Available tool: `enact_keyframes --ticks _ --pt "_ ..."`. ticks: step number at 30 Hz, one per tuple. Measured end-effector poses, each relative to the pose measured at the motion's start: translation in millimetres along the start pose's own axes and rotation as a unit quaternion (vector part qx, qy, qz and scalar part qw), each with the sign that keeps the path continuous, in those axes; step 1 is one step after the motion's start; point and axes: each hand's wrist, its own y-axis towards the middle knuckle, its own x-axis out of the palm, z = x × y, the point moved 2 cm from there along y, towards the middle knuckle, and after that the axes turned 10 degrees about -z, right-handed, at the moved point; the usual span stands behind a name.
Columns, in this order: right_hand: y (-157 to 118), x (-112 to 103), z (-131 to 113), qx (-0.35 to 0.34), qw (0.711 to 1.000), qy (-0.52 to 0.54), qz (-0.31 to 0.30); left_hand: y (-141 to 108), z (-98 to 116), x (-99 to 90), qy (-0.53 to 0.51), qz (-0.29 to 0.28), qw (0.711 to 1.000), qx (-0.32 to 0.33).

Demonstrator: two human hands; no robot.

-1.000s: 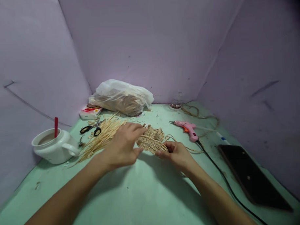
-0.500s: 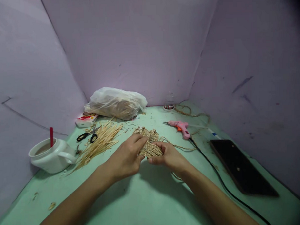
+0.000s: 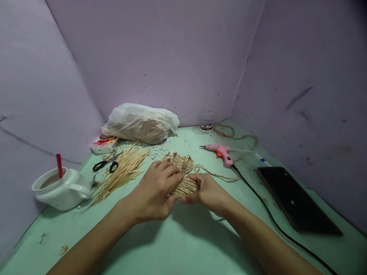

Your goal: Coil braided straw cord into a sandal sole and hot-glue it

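Between my two hands is a piece of coiled natural-fibre rope (image 3: 185, 188), its strands lying side by side. My left hand (image 3: 157, 190) is closed on its left end, fingers over the top and thumb below. On the right end, my right hand (image 3: 205, 193) pinches it between thumb and fingers. Just beyond lies a second coiled rope piece (image 3: 184, 163), on the table and partly hidden by my left hand. A loose length of twine (image 3: 216, 175) curves away to the right of it.
A pink glue gun (image 3: 221, 152) lies at the right, its black cord (image 3: 264, 209) running forward past a dark phone-like slab (image 3: 298, 201). To the left are dried straw strips (image 3: 124, 171), black-handled scissors (image 3: 107, 164) and a white pot (image 3: 60, 194). A plastic bag (image 3: 141, 123) rests behind.
Both hands have drawn slightly nearer with the held rope piece, opening a gap to the piece behind. My left fingers have shifted further over its top. The camera view has moved slightly.
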Motion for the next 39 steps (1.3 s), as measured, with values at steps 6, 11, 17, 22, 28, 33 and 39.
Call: enact_keyframes --ticks 6,11,17,22,28,33,39 --pt "-0.3 3.0 -0.5 -0.024 0.999 0.027 0.004 2.4 -0.7 -0.1 0.022 0.017 1.000 -0.003" --pt "-2.1 -0.6 -4.3 -0.018 0.999 0.034 0.021 1.4 1.5 4.2 0.006 0.078 0.997 0.025" --pt "-5.6 -2.1 -5.9 -0.001 0.998 0.049 0.029 -1.3 2.3 6.6 -0.026 0.098 0.994 0.040" --pt "-6.6 -2.0 -7.2 0.004 0.998 0.040 0.042 -1.8 4.8 5.7 -0.001 0.132 0.990 0.054" --pt "-3.3 -5.9 -4.1 0.005 0.998 0.038 0.044 1.1 6.3 8.4 0.012 0.144 0.988 0.060" --pt "-3.3 -5.9 -4.0 -0.001 0.999 0.038 0.036 1.6 9.0 7.7 0.007 0.166 0.983 0.075" --pt "-4.5 -5.7 -6.5 -0.014 0.999 0.006 0.037 1.2 9.8 8.7 0.019 0.175 0.979 0.103"
